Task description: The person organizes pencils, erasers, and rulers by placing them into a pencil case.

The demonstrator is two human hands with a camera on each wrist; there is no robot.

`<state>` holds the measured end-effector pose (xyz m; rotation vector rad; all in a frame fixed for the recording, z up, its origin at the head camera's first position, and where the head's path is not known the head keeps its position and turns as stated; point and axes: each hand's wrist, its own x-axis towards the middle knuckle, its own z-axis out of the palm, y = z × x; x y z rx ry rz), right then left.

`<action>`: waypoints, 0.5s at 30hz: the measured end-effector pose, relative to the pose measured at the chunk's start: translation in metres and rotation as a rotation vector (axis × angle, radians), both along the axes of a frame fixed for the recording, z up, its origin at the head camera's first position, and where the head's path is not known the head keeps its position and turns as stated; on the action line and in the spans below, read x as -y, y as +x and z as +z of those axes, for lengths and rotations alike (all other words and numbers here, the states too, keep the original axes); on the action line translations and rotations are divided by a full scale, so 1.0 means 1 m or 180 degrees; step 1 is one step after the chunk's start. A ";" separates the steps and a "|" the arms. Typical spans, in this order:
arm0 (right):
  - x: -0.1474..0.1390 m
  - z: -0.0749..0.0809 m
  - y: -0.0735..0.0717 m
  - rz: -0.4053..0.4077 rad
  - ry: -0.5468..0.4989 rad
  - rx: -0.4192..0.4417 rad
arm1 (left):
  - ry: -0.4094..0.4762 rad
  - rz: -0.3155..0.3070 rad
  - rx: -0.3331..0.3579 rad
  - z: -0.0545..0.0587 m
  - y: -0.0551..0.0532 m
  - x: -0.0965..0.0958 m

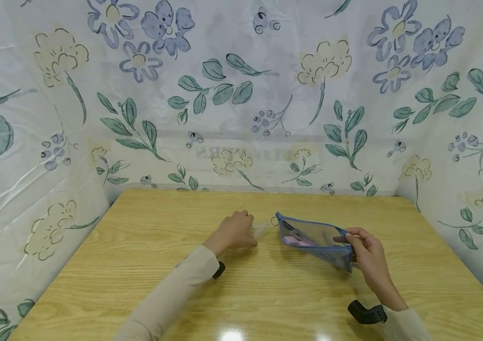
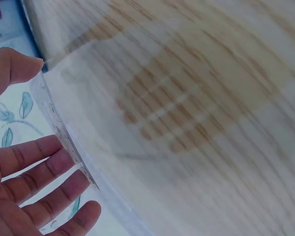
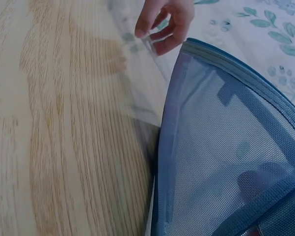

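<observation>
My left hand point(image 1: 234, 229) holds a clear ruler point(image 2: 63, 130) with fine printed markings, thumb at one end of the visible strip and fingers along its edge. In the head view the ruler is a faint see-through strip between this hand and the pouch. My right hand point(image 1: 368, 253) grips the right end of a blue-edged mesh zip pouch point(image 1: 324, 228), thumb over the rim and other fingers partly hidden behind it. The pouch's mouth gapes upward. Inside lie a pink item point(image 1: 296, 241) and dark slender items point(image 1: 292, 231).
A ring point(image 1: 274, 221) hangs at the pouch's left corner. Beneath everything is a wood-grain table point(image 1: 160, 237), bounded at the back and sides by flower-print sheeting point(image 1: 232, 118). Black devices sit at both wrists, the right one point(image 1: 367, 312) showing more fully.
</observation>
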<state>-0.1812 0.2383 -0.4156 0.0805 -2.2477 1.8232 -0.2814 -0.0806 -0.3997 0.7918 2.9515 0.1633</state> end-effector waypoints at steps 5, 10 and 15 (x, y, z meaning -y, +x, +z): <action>0.002 0.002 -0.005 0.0112 0.0013 -0.0020 | 0.0074 0.0010 -0.0097 0.005 0.004 0.009; 0.004 0.003 -0.007 0.0167 -0.0022 0.0032 | 0.0120 -0.0037 -0.0208 0.006 0.008 0.015; 0.004 0.001 -0.009 0.0194 -0.0088 0.0121 | 0.0228 -0.0063 -0.0234 0.005 0.012 0.022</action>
